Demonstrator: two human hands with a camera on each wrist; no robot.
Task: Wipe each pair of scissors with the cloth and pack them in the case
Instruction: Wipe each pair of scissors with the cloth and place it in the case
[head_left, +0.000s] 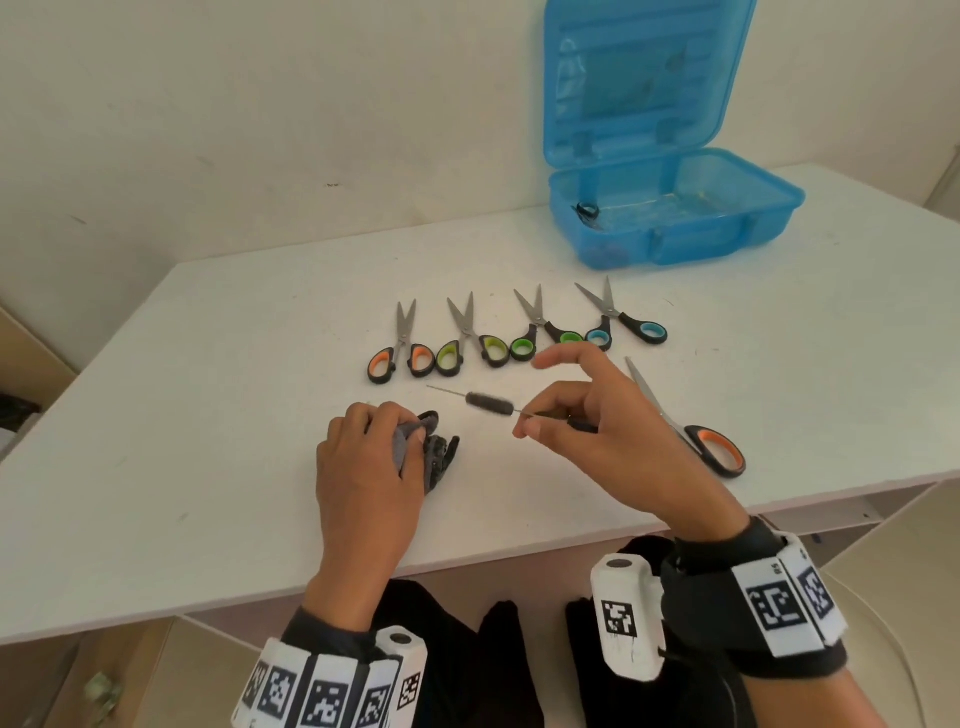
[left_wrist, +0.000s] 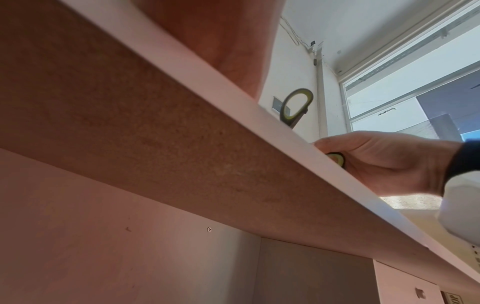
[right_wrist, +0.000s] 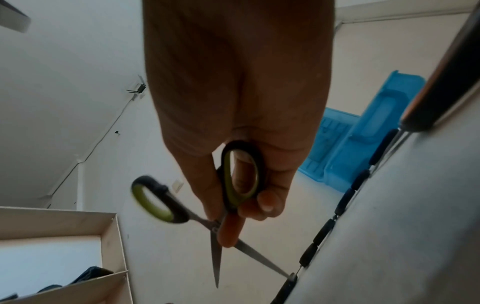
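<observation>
My right hand (head_left: 571, 415) pinches one loop of the green-handled scissors (right_wrist: 179, 207), thumb and fingers curled round it; the other loop swings free and the blades stand apart. From the head view the pair is edge-on above the table (head_left: 208, 415), its long axis running roughly 3 to 9 o'clock, tips toward 9. My left hand (head_left: 363, 467) rests on the table with its fingers curled round the grey cloth (head_left: 402, 441). The cloth lies at about 8 o'clock from the blade tips, near but not touching. In my judgement the coming move turns on that gap: cloth up to the blades, or blades down to the cloth. The open case (head_left: 727, 228) sits well apart at 1 o'clock. Five more pairs lie on the table.
</observation>
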